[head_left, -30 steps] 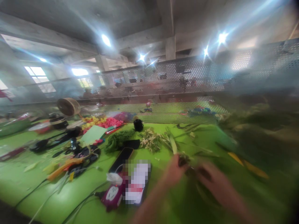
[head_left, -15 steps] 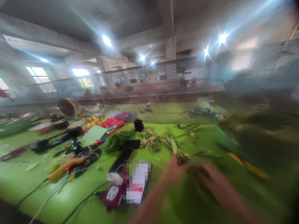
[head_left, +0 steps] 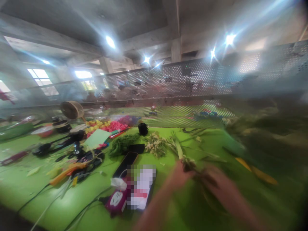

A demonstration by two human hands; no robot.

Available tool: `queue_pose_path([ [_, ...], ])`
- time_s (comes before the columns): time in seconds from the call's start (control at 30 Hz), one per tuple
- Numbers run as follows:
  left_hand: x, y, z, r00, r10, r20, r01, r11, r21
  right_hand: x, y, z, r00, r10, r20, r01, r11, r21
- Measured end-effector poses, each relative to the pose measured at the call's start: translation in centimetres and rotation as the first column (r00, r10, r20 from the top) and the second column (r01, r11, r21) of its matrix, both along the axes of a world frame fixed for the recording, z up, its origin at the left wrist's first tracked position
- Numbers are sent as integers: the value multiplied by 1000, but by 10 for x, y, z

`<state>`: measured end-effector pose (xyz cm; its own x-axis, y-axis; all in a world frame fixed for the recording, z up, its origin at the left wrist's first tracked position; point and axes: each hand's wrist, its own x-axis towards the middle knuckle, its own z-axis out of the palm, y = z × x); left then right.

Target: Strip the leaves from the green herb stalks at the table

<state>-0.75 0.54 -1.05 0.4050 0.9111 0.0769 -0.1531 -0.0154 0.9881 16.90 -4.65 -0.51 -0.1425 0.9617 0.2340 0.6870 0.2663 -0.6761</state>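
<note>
My left hand (head_left: 181, 173) is closed around a slender stem with a ruffled, greenish flower head (head_left: 189, 164) at its top. On the stem's other side, my right hand (head_left: 215, 178) has its fingers pinched together at the stem's lower part; blur hides the exact grip. Just beyond my left hand lies a long light-green leaf (head_left: 178, 147). To its left is a heap of cream-green flower pieces (head_left: 155, 145). Thin stems (head_left: 211, 155) are scattered on the green tabletop (head_left: 166, 199) behind my right hand.
Two phones, one dark (head_left: 125, 164) and one lit (head_left: 143, 189), lie left of my arms beside a purple power strip (head_left: 117, 201). Further left are an orange glue gun (head_left: 66, 175) and cables. A perforated partition (head_left: 154, 89) borders the back; greenish plastic-like sheeting (head_left: 264, 138) bulges at right.
My right hand has shifted slightly, and the flower head between my hands has turned a little. Everything else on the table stays put.
</note>
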Motion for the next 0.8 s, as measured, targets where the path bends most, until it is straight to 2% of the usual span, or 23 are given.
queue_pose_path([
  [0.1,-1,1,-1,1000,-13,-1,13,1000,6,1,0,-1,999,-29,-16,29,999,14],
  [0.23,-4,4,-4,996,-23,-82,24,1000,15,4,1,-5,998,-62,-22,63,998,20],
  [0.37,-7,6,-4,994,-22,-109,26,999,31,4,1,-6,998,-9,-63,5,998,-61],
  [0.5,-6,6,-5,999,5,-54,-3,1000,28,2,0,-1,991,59,-124,-76,988,-134],
  [0.7,1,4,-13,999,48,-12,-49,997,-56,3,2,-2,982,141,-123,-155,981,-117],
  [0.8,1,4,-13,999,45,-1,-45,996,-81,5,2,-5,985,118,-126,-134,982,-131],
])
